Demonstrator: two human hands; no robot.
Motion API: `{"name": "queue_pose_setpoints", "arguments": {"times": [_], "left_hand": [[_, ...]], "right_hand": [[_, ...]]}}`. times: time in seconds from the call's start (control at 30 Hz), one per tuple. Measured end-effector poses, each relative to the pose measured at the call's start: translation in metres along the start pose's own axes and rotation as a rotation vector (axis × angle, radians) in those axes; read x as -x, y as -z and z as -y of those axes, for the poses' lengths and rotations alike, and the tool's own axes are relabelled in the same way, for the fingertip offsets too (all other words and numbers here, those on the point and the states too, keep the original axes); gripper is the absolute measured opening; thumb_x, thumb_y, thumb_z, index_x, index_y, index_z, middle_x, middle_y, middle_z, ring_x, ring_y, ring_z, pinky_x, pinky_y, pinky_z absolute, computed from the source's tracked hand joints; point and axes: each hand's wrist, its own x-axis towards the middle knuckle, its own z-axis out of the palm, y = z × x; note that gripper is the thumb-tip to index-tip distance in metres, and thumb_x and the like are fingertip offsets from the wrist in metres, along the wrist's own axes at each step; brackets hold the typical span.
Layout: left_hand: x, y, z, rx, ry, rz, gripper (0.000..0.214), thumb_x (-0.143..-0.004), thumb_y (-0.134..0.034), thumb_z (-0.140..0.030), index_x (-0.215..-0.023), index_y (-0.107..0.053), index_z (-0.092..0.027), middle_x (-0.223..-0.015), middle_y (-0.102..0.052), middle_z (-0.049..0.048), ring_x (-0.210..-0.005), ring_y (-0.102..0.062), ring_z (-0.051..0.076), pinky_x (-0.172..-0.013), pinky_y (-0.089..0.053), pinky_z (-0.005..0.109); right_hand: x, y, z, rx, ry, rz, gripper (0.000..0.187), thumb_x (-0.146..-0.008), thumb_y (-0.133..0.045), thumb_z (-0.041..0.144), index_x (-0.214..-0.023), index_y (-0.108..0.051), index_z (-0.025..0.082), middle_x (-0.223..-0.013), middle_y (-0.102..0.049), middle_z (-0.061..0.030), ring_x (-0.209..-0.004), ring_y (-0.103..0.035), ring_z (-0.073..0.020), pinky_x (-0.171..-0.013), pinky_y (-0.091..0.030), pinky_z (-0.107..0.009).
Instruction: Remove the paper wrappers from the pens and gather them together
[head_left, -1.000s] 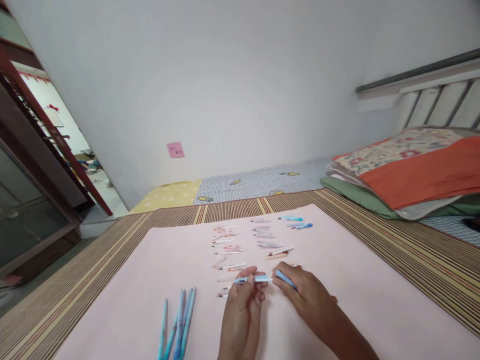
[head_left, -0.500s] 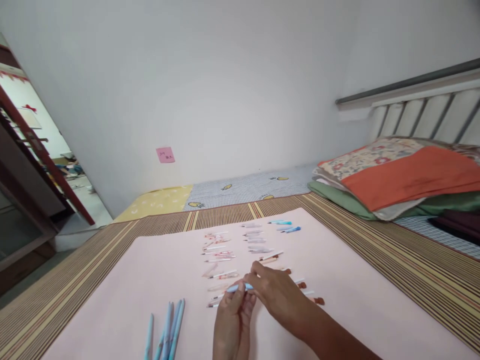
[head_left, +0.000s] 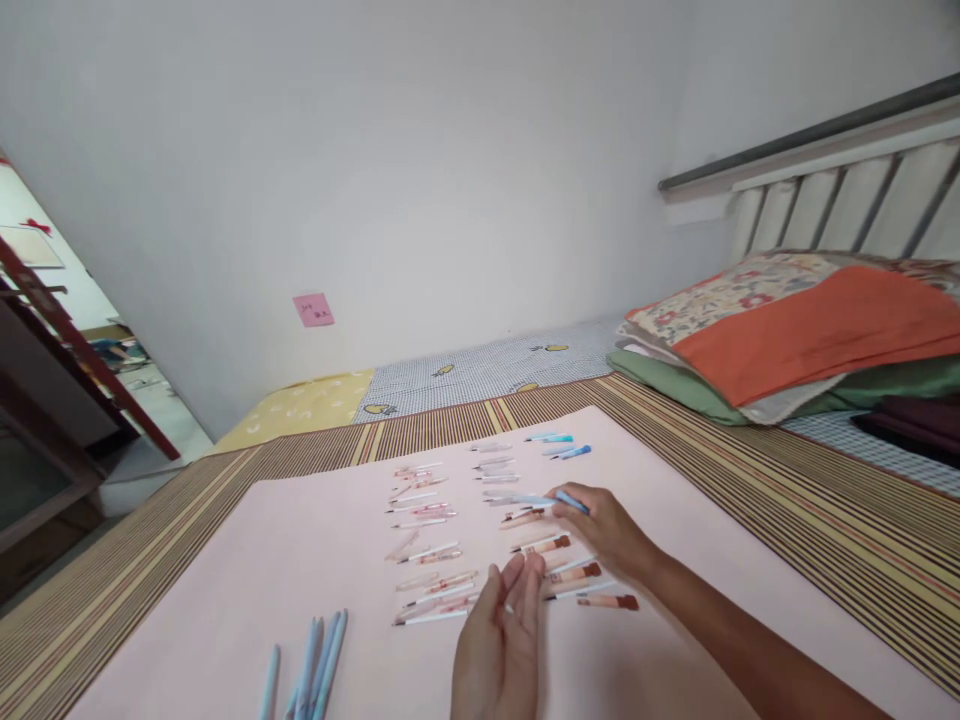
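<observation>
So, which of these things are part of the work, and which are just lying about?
Likely in use:
blue pen parts, in the right hand
spread pen parts
blue pens at lower left
pink sheet beneath

Probably just lying about:
orange-and-floral cloth
dark cloth

From afar I'm seeing a pale wall (head_left: pixel 420 180) filling the upper frame, a white radiator (head_left: pixel 814 210) standing at upper right below a grey pipe (head_left: pixel 810 134), and a doorway (head_left: pixel 131 370) showing at far left.
</observation>
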Motion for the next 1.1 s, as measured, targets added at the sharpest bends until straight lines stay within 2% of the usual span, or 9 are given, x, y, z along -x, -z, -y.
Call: {"name": "queue_pose_setpoints", "arguments": {"times": [0.13,0.23,0.37,0.47,0.57,0.67,0.77,0.87,1.1], "left_hand": [[-0.019,-0.011,0.009,0.003,0.038,0.114,0.038,-0.093,-0.056,-0.021,-0.119,-0.053,0.008,-0.12,-0.063,0.0348,-0.113,-0.064,0.04,-0.088,-0.062,0.039],[-0.026,-0.017,0.011,-0.025,0.054,0.153,0.034,-0.091,-0.057,-0.015,-0.117,-0.056,0.007,-0.121,-0.063,0.0342,-0.114,-0.065,0.038,-0.09,-0.061,0.039],[-0.021,-0.02,0.012,-0.061,-0.002,0.109,0.02,-0.082,-0.058,0.006,-0.1,-0.064,0.0,-0.103,-0.073,0.0242,-0.097,-0.073,0.026,-0.089,-0.06,0.033],[-0.014,-0.015,0.011,-0.076,-0.054,0.105,0.019,-0.083,-0.058,0.004,-0.097,-0.068,-0.004,-0.094,-0.074,0.0181,-0.082,-0.075,0.02,-0.082,-0.062,0.03],[-0.007,-0.007,0.004,-0.075,-0.086,0.098,0.019,-0.088,-0.059,-0.004,-0.105,-0.069,-0.006,-0.098,-0.074,0.018,-0.088,-0.074,0.021,-0.078,-0.063,0.03],[-0.004,0.0,-0.01,-0.056,-0.126,0.05,0.019,-0.091,-0.056,-0.007,-0.105,-0.069,-0.006,-0.098,-0.074,0.0174,-0.088,-0.074,0.02,-0.078,-0.063,0.028],[-0.005,0.008,-0.028,-0.045,-0.169,0.045,0.019,-0.092,-0.054,-0.008,-0.103,-0.07,-0.007,-0.104,-0.074,0.0179,-0.094,-0.073,0.021,-0.082,-0.062,0.03],[-0.006,0.013,-0.043,-0.042,-0.183,0.074,0.02,-0.094,-0.053,-0.012,-0.104,-0.07,-0.01,-0.117,-0.071,0.0186,-0.107,-0.07,0.024,-0.086,-0.061,0.034],[0.002,0.015,-0.05,-0.028,-0.21,0.074,0.024,-0.095,-0.052,-0.018,-0.108,-0.071,-0.011,-0.123,-0.069,0.0183,-0.117,-0.065,0.023,-0.087,-0.058,0.025]], "right_hand": [[-0.006,0.008,-0.018,-0.065,-0.018,-0.038,0.028,-0.088,-0.057,0.041,-0.091,-0.071,0.017,-0.083,-0.071,-0.0021,-0.082,-0.064,-0.0217,-0.075,-0.048,-0.029],[0.001,0.0,-0.014,-0.151,-0.058,-0.034,0.03,-0.089,-0.058,0.043,-0.095,-0.072,0.017,-0.078,-0.07,-0.0011,-0.078,-0.063,-0.0203,-0.072,-0.049,-0.028],[0.013,-0.019,0.006,-0.215,-0.022,0.034,0.026,-0.09,-0.058,0.039,-0.097,-0.072,0.019,-0.09,-0.068,-0.0031,-0.086,-0.064,-0.0199,-0.08,-0.05,-0.029],[0.022,-0.035,0.024,-0.107,0.108,0.097,0.021,-0.095,-0.053,0.034,-0.092,-0.07,0.02,-0.097,-0.063,-0.0041,-0.091,-0.062,-0.019,-0.085,-0.049,-0.029],[0.029,-0.051,0.041,0.065,0.139,0.128,0.02,-0.096,-0.05,0.025,-0.083,-0.064,0.021,-0.091,-0.057,-0.0018,-0.081,-0.059,-0.0165,-0.077,-0.048,-0.028],[0.033,-0.063,0.053,0.107,0.168,0.139,0.017,-0.097,-0.048,0.021,-0.092,-0.064,0.023,-0.097,-0.057,-0.0014,-0.081,-0.059,-0.0153,-0.078,-0.048,-0.028],[0.037,-0.071,0.06,0.062,0.217,0.039,0.019,-0.1,-0.044,0.023,-0.107,-0.061,0.025,-0.11,-0.056,-0.0043,-0.093,-0.059,-0.0172,-0.085,-0.048,-0.029],[0.041,-0.079,0.064,0.05,0.229,-0.02,0.017,-0.098,-0.044,0.019,-0.101,-0.06,0.023,-0.102,-0.057,-0.0047,-0.092,-0.059,-0.0182,-0.084,-0.048,-0.029],[0.039,-0.113,0.091,0.187,0.159,0.143,0.02,-0.086,-0.054,0.008,-0.093,-0.065,0.023,-0.095,-0.064,-0.0023,-0.085,-0.064,-0.0176,-0.074,-0.047,-0.025]]}}
